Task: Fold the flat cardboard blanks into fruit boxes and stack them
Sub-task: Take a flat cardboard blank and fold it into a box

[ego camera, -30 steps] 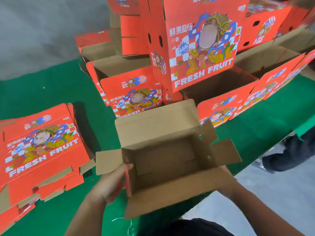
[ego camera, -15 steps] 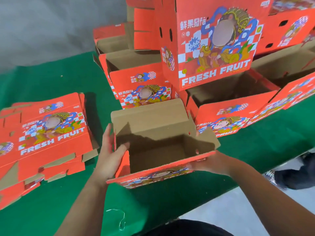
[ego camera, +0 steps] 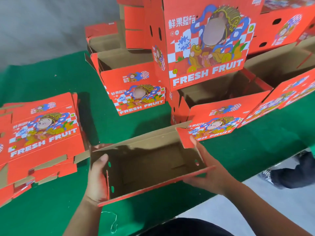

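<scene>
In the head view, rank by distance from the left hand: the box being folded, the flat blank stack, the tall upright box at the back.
From the left hand, nearest first:
1. Box being folded: in its grip, at centre.
2. Flat blank stack: on the table to the left.
3. Tall upright box: at the back, right of centre.

Both forearms are bare, with no sleeves, watch or rings visible; the left hand (ego camera: 98, 178) and right hand (ego camera: 207, 169) wear no gloves
</scene>
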Available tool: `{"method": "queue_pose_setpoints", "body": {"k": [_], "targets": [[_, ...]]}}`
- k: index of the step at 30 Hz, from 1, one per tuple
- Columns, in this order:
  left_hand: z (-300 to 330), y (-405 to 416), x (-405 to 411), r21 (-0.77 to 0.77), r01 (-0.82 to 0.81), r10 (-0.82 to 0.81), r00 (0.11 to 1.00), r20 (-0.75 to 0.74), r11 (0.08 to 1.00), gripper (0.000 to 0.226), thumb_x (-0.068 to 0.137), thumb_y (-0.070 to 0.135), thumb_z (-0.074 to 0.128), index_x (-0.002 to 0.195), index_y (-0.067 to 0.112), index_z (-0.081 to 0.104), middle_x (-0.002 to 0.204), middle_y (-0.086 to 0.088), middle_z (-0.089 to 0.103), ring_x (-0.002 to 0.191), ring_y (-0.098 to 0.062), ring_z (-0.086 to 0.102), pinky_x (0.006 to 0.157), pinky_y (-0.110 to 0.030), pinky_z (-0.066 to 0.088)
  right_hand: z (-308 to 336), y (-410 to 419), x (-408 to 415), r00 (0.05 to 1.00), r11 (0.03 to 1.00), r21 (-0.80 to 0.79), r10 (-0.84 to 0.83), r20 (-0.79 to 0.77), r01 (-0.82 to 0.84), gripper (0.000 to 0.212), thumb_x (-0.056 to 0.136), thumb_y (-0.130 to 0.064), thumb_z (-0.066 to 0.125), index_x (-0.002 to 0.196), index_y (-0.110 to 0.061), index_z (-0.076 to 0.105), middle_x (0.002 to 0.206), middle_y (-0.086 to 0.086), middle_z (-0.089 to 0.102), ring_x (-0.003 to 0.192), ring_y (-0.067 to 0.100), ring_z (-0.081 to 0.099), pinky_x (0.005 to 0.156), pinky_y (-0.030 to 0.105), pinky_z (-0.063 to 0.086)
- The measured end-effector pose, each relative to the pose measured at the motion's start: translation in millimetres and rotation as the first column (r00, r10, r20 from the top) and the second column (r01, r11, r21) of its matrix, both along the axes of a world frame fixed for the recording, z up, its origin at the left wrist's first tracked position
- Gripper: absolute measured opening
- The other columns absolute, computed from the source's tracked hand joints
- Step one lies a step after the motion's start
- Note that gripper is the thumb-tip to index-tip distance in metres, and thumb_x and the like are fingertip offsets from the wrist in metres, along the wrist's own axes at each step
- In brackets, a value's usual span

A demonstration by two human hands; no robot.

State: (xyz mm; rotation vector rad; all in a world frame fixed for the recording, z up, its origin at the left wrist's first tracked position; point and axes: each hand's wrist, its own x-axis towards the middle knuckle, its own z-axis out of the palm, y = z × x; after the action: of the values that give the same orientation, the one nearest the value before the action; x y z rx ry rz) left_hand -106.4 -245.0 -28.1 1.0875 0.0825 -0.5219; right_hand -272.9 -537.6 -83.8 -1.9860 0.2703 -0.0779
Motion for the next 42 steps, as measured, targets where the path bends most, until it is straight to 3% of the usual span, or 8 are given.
{"method": "queue_pose_setpoints", "body": {"k": [8, 12, 16, 21, 29, 33, 38, 42], "targets": [[-1.6, -89.5, 4.3, 0.607, 0.019, -0.246, 0.924, 0.293, 0.795, 0.04, 0.076, 0.038, 0.066, 0.106, 0.061, 0.053, 0.099, 0.033, 0.071, 0.094, 0.017, 0.064, 0.087, -0.017, 0.045, -16.0, -44.1, -27.0, 0.887, 0.886, 0.19, -0.448, 0.11, 0.423, 0.06, 0.071, -0.033, 0.068, 0.128, -0.024, 0.049, 0.114, -0.018, 0.062, 0.106, -0.001, 0.061, 0.09, 0.024, 0.049], [-2.3, -113.3, 3.4, 0.738, 0.244, -0.42, 0.905, 0.059, 0.629, 0.036, 0.076, 0.049, 0.066, 0.101, 0.055, 0.04, 0.099, 0.015, 0.07, 0.098, -0.019, 0.072, 0.089, -0.044, 0.06, -16.4, -39.7, -26.2, 0.663, 0.672, 0.262, -0.736, 0.135, 0.692, 0.074, 0.076, -0.03, 0.055, 0.145, -0.009, 0.038, 0.13, -0.002, 0.051, 0.113, 0.004, 0.056, 0.095, 0.022, 0.046], [2.3, -145.8, -21.3, 0.582, 0.371, -0.4, 0.913, -0.084, 0.724, 0.03, 0.091, 0.053, 0.071, 0.108, 0.049, 0.046, 0.112, 0.0, 0.071, 0.097, -0.025, 0.073, 0.075, -0.05, 0.064, -32.2, 4.0, -28.8, 0.32, 0.248, 0.205, -0.803, -0.502, 0.947, 0.056, 0.094, -0.039, 0.057, 0.141, -0.014, 0.041, 0.134, 0.013, 0.046, 0.108, 0.028, 0.056, 0.09, 0.042, 0.048], [3.3, -188.5, -54.7, 0.149, 0.617, -0.561, 0.774, -0.293, 0.773, 0.065, 0.079, 0.06, 0.068, 0.134, 0.036, 0.043, 0.13, -0.006, 0.065, 0.099, -0.032, 0.068, 0.1, -0.048, 0.055, -24.1, 34.2, -14.4, 0.854, 0.937, 0.196, -0.161, -0.495, 0.29, 0.017, 0.091, -0.032, 0.066, 0.084, -0.018, 0.071, 0.076, -0.011, 0.068, 0.068, 0.006, 0.059, 0.069, 0.028, 0.049], [-20.8, -169.9, -39.1, 0.537, 0.588, -0.544, 0.798, -0.26, 0.605, 0.038, 0.099, 0.037, 0.059, 0.135, 0.037, 0.049, 0.111, 0.005, 0.068, 0.102, -0.012, 0.07, 0.1, -0.036, 0.051, -27.0, -32.0, -9.0, 0.816, 0.931, -0.3, -0.335, -0.472, 0.209, 0.03, 0.104, -0.047, 0.047, 0.127, -0.035, 0.061, 0.107, -0.005, 0.073, 0.095, 0.024, 0.071, 0.092, 0.046, 0.055], [-25.2, -157.4, -37.6, 0.578, 0.541, -0.551, 0.815, -0.18, 0.611, 0.04, 0.097, 0.036, 0.064, 0.134, 0.037, 0.049, 0.114, 0.011, 0.063, 0.093, -0.003, 0.067, 0.082, -0.024, 0.053, -44.0, -9.1, 2.1, 0.743, 0.887, -0.078, -0.426, -0.516, 0.455, 0.031, 0.102, -0.035, 0.053, 0.133, -0.031, 0.053, 0.114, 0.005, 0.068, 0.088, 0.026, 0.069, 0.085, 0.042, 0.056], [4.2, -203.9, -45.5, 0.507, 0.414, -0.555, 0.816, 0.16, 0.756, 0.05, 0.085, 0.056, 0.07, 0.125, 0.036, 0.046, 0.116, 0.014, 0.065, 0.101, 0.001, 0.064, 0.095, -0.027, 0.047, -37.3, -0.3, -1.3, 0.461, 0.177, 0.426, -0.364, -0.809, 0.887, 0.014, 0.103, -0.016, 0.053, 0.107, -0.005, 0.06, 0.089, 0.016, 0.069, 0.073, 0.027, 0.062, 0.066, 0.036, 0.048], [20.7, -250.9, -51.9, 0.703, 0.437, -0.614, 0.789, 0.0, 0.561, 0.099, 0.063, 0.089, 0.06, 0.138, 0.036, 0.025, 0.104, 0.002, 0.071, 0.096, -0.025, 0.071, 0.092, -0.046, 0.057, -30.6, -12.8, -2.5, 0.287, -0.364, 0.499, -0.499, -0.817, 0.786, 0.023, 0.102, -0.023, 0.054, 0.116, -0.005, 0.054, 0.116, 0.021, 0.065, 0.107, 0.035, 0.068, 0.093, 0.047, 0.057]]}}
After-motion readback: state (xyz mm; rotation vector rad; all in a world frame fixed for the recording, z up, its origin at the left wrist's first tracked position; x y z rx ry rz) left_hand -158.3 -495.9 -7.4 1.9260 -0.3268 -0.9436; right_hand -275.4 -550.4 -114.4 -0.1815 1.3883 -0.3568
